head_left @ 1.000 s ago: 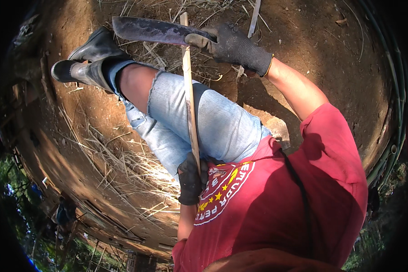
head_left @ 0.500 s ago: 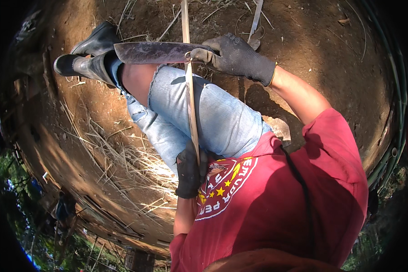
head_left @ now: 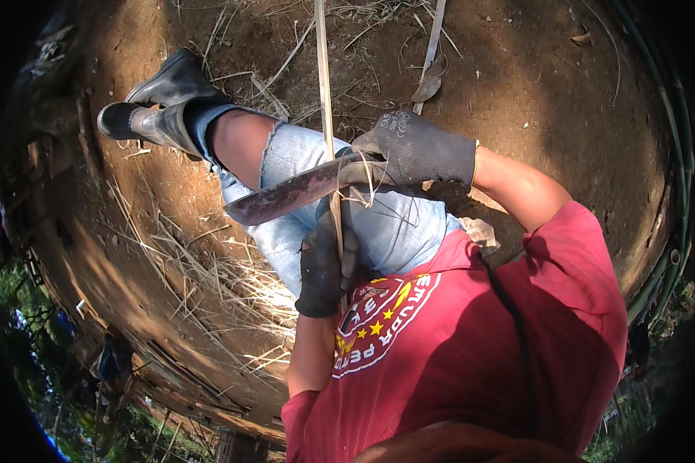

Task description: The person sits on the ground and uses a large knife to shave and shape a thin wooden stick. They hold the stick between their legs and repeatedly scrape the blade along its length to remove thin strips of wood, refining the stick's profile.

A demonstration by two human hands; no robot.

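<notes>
A long pale strip of split bamboo (head_left: 324, 85) runs from the far edge across my jeans towards my belly. My gloved left hand (head_left: 322, 270) is closed around its near part, close to my shirt. In my gloved right hand (head_left: 413, 150) is a machete (head_left: 286, 197), its dark wide blade pointing left and slanting towards me. The blade crosses the strip just beyond my left hand, and the right thumb lies over the blade by the strip. Thin curled shavings (head_left: 369, 181) stick up beside that thumb. The machete's handle is hidden inside the glove.
My legs in torn jeans (head_left: 286, 154) and rubber boots (head_left: 150, 127) stretch to the upper left. Pale shavings (head_left: 232, 278) litter the brown soil at left. Another flat strip (head_left: 431, 58) lies beyond my right hand. Green bamboo poles (head_left: 676, 193) curve along the right rim.
My right hand has drawn the machete towards me along the strip, and the blade now slants. Curled shavings have gathered at it. My left hand has shifted slightly away from my body.
</notes>
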